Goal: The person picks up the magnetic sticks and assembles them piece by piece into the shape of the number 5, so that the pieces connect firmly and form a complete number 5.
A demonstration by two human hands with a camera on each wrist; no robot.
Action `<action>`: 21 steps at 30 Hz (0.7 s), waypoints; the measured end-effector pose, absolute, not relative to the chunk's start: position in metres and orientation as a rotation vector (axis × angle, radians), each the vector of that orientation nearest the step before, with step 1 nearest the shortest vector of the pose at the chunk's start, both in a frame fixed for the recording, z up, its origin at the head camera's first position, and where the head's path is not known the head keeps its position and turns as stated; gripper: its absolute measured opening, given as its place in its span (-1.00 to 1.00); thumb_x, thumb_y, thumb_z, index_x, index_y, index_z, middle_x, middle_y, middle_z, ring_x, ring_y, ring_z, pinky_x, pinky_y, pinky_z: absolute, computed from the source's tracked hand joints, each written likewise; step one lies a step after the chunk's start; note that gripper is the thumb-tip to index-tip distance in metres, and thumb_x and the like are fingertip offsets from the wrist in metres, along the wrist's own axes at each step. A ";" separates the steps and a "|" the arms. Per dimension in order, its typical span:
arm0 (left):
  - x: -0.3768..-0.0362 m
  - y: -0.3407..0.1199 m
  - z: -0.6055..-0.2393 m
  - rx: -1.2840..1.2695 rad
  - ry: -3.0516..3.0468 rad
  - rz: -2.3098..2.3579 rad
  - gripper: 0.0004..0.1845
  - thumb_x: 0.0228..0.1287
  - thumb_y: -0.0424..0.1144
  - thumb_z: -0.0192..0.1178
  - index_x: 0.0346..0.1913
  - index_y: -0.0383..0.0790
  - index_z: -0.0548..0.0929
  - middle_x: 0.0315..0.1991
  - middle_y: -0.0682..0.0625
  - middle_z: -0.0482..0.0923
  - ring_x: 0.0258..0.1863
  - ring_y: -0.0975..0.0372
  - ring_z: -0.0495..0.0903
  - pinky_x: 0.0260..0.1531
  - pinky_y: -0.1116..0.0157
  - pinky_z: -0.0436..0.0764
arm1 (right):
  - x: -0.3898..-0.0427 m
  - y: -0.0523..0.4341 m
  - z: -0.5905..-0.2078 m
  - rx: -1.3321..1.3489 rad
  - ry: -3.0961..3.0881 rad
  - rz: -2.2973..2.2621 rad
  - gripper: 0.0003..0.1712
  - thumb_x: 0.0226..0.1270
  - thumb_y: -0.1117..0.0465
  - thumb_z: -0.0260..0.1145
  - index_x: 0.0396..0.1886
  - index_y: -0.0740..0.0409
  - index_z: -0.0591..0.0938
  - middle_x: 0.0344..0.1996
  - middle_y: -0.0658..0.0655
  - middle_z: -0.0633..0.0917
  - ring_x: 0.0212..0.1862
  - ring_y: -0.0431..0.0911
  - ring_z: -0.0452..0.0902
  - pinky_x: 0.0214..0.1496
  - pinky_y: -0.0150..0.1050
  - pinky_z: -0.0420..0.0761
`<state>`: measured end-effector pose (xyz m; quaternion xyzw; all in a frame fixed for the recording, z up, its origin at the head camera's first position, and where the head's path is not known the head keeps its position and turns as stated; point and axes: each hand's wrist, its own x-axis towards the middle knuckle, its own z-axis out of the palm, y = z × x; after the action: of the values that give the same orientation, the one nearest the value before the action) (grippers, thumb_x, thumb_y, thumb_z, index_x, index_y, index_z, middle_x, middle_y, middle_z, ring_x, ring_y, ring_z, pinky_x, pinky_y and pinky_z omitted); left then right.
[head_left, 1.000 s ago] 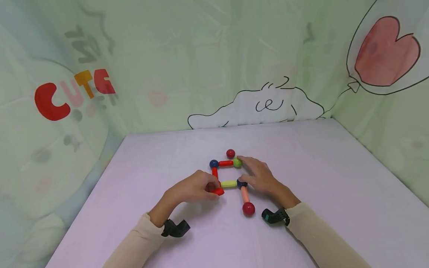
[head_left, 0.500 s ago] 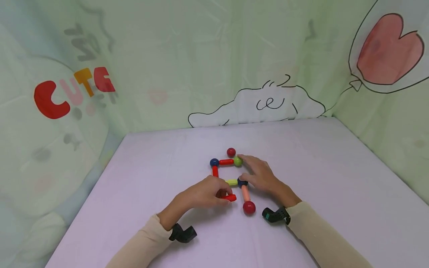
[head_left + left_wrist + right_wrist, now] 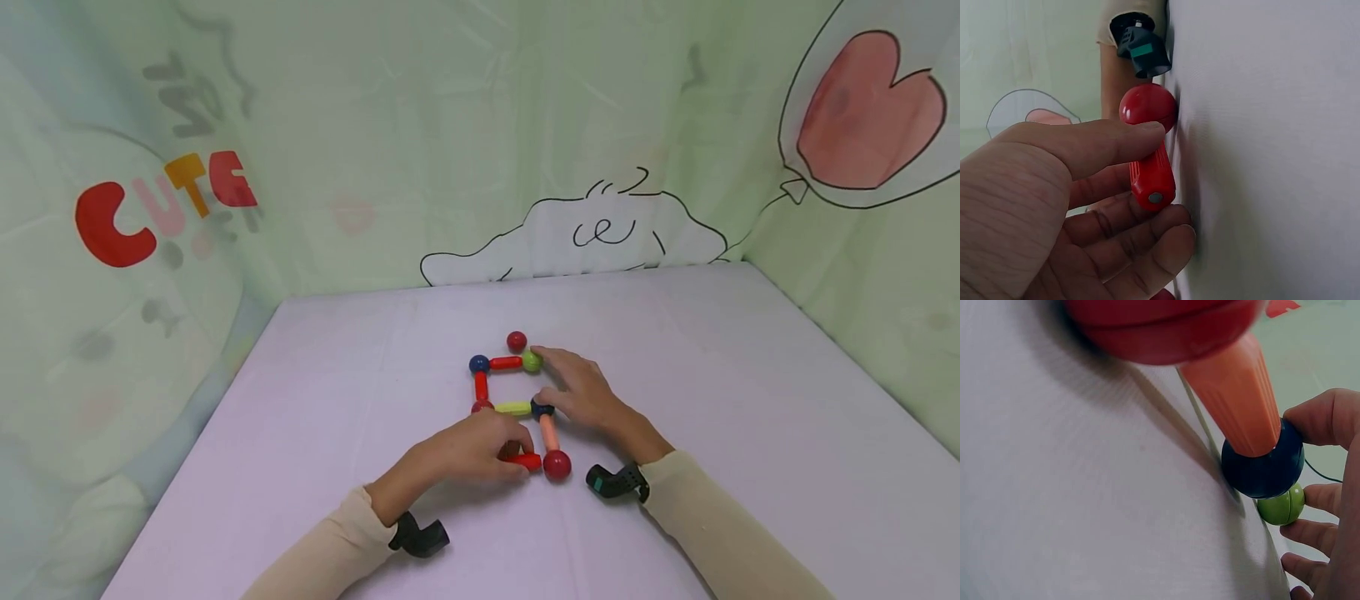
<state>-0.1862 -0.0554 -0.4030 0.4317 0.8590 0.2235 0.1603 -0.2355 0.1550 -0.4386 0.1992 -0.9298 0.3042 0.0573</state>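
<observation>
My left hand (image 3: 476, 450) pinches a red magnetic rod (image 3: 1153, 181) between thumb and fingers. The rod's far end meets or nearly meets a red ball (image 3: 557, 466), at the near end of an orange rod (image 3: 550, 433); contact is unclear. That rod runs back to a dark blue ball (image 3: 1266, 464), which my right thumb touches. The fingers of my right hand (image 3: 581, 392) reach to a green ball (image 3: 1282, 505). A yellow rod (image 3: 513, 408) joins the dark blue ball to another red ball (image 3: 482, 407), partly hidden by my left hand.
Behind, red rods (image 3: 482, 387) link that red ball, a blue ball (image 3: 479, 364) and the green one. A separate red ball (image 3: 517, 340) lies just beyond the green ball. The pale table (image 3: 360, 350) is bounded by a printed curtain (image 3: 337, 150).
My left hand has moved right and nearer to me with the red rod, bringing its end up to the near red ball. The red ball at the left has come into view. My right hand stays put.
</observation>
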 end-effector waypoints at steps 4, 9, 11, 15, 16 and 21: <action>-0.184 -0.053 -0.404 1.238 2.471 0.621 -0.86 0.13 -0.16 0.34 -0.24 0.02 0.67 -0.57 0.22 0.46 -0.51 0.41 0.42 -0.48 0.48 0.45 | -0.235 0.155 -0.438 0.603 -2.817 0.934 -0.25 0.16 0.11 0.26 0.38 0.08 0.29 0.31 0.16 0.37 0.36 0.12 0.17 0.28 0.27 0.04; -0.183 -0.053 -0.404 1.225 2.480 0.613 -0.86 0.12 -0.17 0.35 -0.24 0.03 0.66 -0.57 0.22 0.46 -0.51 0.41 0.43 -0.49 0.48 0.45 | -0.236 0.156 -0.440 0.608 -2.816 0.932 -0.25 0.16 0.11 0.25 0.38 0.07 0.29 0.31 0.16 0.37 0.37 0.12 0.16 0.28 0.27 0.04; -0.183 -0.053 -0.403 1.213 2.476 0.612 -0.86 0.12 -0.18 0.35 -0.24 0.02 0.66 -0.56 0.22 0.47 -0.51 0.41 0.43 -0.49 0.48 0.45 | -0.237 0.156 -0.440 0.610 -2.817 0.925 -0.25 0.17 0.11 0.24 0.38 0.07 0.28 0.32 0.16 0.37 0.37 0.12 0.16 0.28 0.27 0.04; -0.183 -0.053 -0.402 1.184 2.463 0.604 -0.86 0.11 -0.20 0.35 -0.25 0.01 0.66 -0.55 0.22 0.48 -0.50 0.40 0.44 -0.47 0.48 0.46 | -0.237 0.156 -0.441 0.609 -2.823 0.916 -0.25 0.17 0.10 0.24 0.39 0.07 0.28 0.32 0.15 0.36 0.37 0.12 0.15 0.29 0.27 0.03; -0.183 -0.053 -0.402 1.179 2.461 0.600 -0.87 0.11 -0.20 0.35 -0.26 0.01 0.65 -0.55 0.22 0.48 -0.50 0.40 0.45 -0.46 0.48 0.47 | -0.237 0.156 -0.441 0.609 -2.823 0.916 -0.25 0.17 0.11 0.24 0.39 0.07 0.28 0.32 0.16 0.36 0.37 0.12 0.15 0.29 0.27 0.03; -0.184 -0.054 -0.403 1.152 2.453 0.582 -0.85 0.08 -0.18 0.37 -0.28 0.02 0.64 -0.54 0.23 0.49 -0.49 0.40 0.46 -0.45 0.47 0.47 | -0.236 0.155 -0.439 0.608 -2.824 0.924 -0.25 0.16 0.10 0.24 0.38 0.08 0.28 0.32 0.16 0.36 0.37 0.12 0.15 0.29 0.27 0.03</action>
<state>-0.1838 -0.0541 -0.4033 0.4087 0.8698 0.2065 0.1838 -0.2359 0.1553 -0.4391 0.2001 -0.9298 0.3041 0.0542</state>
